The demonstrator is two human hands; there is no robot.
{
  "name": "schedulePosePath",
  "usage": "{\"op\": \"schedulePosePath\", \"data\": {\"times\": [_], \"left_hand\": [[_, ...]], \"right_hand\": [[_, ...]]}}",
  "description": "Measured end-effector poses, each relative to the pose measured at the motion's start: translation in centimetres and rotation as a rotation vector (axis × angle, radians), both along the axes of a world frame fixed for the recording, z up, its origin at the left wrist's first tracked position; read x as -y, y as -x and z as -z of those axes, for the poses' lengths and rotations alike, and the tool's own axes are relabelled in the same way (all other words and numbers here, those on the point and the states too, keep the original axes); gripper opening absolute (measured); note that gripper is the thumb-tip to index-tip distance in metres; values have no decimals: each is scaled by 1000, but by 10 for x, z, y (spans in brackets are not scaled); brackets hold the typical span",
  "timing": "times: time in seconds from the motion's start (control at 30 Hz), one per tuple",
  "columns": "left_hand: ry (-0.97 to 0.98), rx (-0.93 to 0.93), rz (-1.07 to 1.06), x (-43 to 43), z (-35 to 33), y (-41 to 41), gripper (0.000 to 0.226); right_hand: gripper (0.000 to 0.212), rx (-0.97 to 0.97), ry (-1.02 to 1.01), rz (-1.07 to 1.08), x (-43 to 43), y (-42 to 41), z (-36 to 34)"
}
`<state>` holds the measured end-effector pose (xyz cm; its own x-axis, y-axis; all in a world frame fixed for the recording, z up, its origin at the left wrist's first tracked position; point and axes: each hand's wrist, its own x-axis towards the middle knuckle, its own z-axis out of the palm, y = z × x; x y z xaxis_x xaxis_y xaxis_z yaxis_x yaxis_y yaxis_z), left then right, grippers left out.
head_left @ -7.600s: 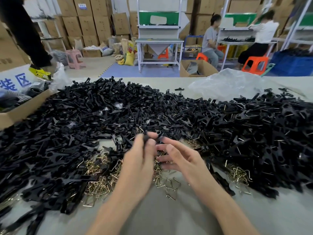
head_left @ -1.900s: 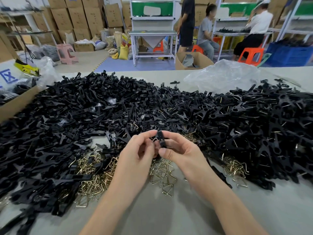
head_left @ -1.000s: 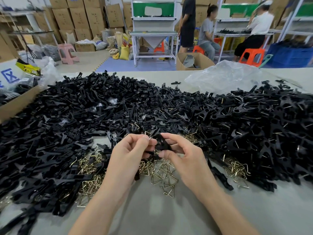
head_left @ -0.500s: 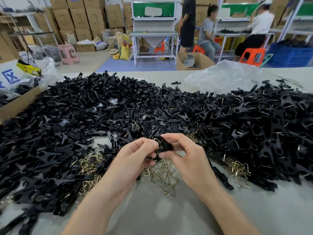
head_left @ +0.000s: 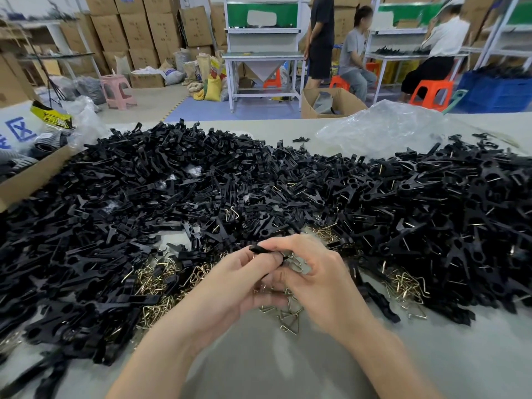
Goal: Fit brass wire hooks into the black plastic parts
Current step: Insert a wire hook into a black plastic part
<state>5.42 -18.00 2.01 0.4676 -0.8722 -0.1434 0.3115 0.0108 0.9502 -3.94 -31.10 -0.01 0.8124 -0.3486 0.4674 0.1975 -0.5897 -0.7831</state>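
A black part [head_left: 260, 249] was pinched between the left hand [head_left: 241, 283] and right hand [head_left: 316, 279]; the hook [head_left: 294, 261] was mostly hidden by fingers.

We draw left hand [head_left: 239, 280] and right hand [head_left: 313, 272] tighter; black part [head_left: 260, 249] now lies flat, brass hook [head_left: 295, 261] beside our grip.

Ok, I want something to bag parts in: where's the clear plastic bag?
Head view: the clear plastic bag lies far right on the table, just behind the pile of black plastic parts, near the open cardboard box.
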Motion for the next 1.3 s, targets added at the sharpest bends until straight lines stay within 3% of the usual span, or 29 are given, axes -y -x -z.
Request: {"op": "schedulePosePath", "data": {"times": [0.2,0.47,0.63,0.93,1.07,1.2,1.3], "left_hand": [[53,-153,227,-5,2,-1,45],[47,-67,192,-1,4,-1,30],[44,6,138,2,5,-2,29],[31,-1,100,4,8,-2,32],[54,-34,91,6,10,-1,32],[114,-156,186,8,8,0,51],[120,-212,142,9,7,0,64]], "right_hand": [[49,-68,-126,-135,-7,2,5],[45,-43,-135,-150,-5,4,1],[39,21,25,-101,-1,1,1],[41,1,-5,-107,0,0,5],[44,-29,-58,-103,3,2,4],[40,-70,-249,-48,5,1,2],[25,85,-370,95,21,2,-9]]}}
